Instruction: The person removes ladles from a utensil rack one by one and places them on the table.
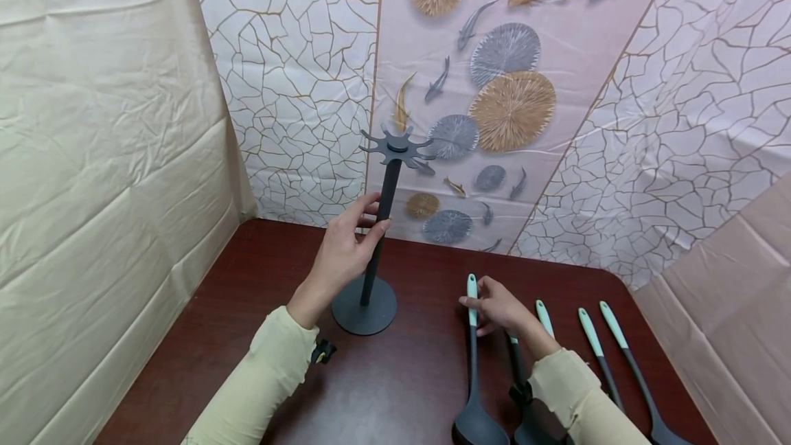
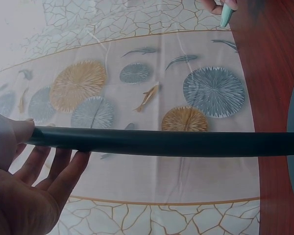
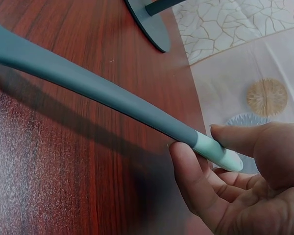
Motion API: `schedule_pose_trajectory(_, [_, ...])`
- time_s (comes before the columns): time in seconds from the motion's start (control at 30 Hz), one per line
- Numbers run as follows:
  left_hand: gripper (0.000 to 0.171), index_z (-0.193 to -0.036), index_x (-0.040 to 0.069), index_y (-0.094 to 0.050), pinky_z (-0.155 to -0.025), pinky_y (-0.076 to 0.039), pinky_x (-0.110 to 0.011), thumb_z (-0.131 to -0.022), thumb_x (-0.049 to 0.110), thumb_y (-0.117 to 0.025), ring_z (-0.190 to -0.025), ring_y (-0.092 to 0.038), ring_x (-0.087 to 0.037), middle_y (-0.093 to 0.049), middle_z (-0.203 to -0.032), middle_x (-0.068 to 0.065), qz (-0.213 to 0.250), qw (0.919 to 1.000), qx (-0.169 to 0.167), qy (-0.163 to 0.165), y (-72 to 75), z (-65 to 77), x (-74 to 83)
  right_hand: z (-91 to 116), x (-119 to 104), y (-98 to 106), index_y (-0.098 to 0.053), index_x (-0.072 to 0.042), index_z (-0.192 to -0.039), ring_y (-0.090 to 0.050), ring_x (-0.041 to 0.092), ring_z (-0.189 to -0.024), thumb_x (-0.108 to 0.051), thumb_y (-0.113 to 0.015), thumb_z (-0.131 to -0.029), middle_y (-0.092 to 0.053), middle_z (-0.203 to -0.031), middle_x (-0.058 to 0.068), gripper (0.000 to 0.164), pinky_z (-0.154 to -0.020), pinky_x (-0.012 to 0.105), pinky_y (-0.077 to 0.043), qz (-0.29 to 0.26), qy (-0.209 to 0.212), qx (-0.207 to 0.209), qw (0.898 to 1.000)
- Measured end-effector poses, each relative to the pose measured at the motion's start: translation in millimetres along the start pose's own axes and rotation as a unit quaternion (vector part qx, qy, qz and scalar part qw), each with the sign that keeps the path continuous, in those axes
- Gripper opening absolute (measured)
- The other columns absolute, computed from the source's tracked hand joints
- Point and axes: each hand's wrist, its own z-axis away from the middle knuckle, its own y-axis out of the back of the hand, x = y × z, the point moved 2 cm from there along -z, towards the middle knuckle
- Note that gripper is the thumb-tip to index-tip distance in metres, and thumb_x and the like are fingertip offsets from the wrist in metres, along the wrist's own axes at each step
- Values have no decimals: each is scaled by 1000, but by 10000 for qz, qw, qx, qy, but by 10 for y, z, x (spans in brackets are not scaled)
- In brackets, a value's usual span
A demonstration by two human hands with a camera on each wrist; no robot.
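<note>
A dark grey utensil stand (image 1: 384, 191) has a round base (image 1: 364, 321) and a hooked top (image 1: 397, 146). My left hand (image 1: 346, 242) holds its pole (image 2: 176, 143) partway up, thumb on one side and fingers on the other. To the right, my right hand (image 1: 497, 307) pinches the mint-green handle end (image 3: 213, 149) of a dark grey ladle (image 1: 474, 362) between thumb and fingers. The ladle's handle end is raised off the table in the right wrist view. Its bowl (image 1: 478, 428) sits at the bottom of the head view, partly cut off.
Several more mint-handled utensils lie on the right of the dark red wooden table (image 1: 408, 376), among them one with a slim shaft (image 1: 643, 376) and another beside it (image 1: 591, 332). My right forearm partly covers others. Patterned cloth (image 1: 296, 88) hangs behind the table.
</note>
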Motion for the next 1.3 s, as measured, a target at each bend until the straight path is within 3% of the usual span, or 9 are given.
schedule_pose_trajectory(0.63, [44,-148,16,-59,-79,-63,-43,-105,23,-70,-102,-73,-22,-70,-122,-8,18,10000,-4,22,-3,9,4,-20,124,-39,-45,-1,-117,-63,30,-64,-24,-73,-104,-59,-84,19,38,-59,46,-63,79,-228,-96,9997])
schedule_pose_trajectory(1.3, [44,-147,17,-59,-81,-63,-46,-105,22,-70,-102,-73,-22,-70,-122,-7,76,10000,10,-37,-8,4,-9,-32,152,-107,-52,-2,-111,-66,28,-57,-20,-76,-101,-63,-80,19,32,-55,45,-62,322,-306,187,9988])
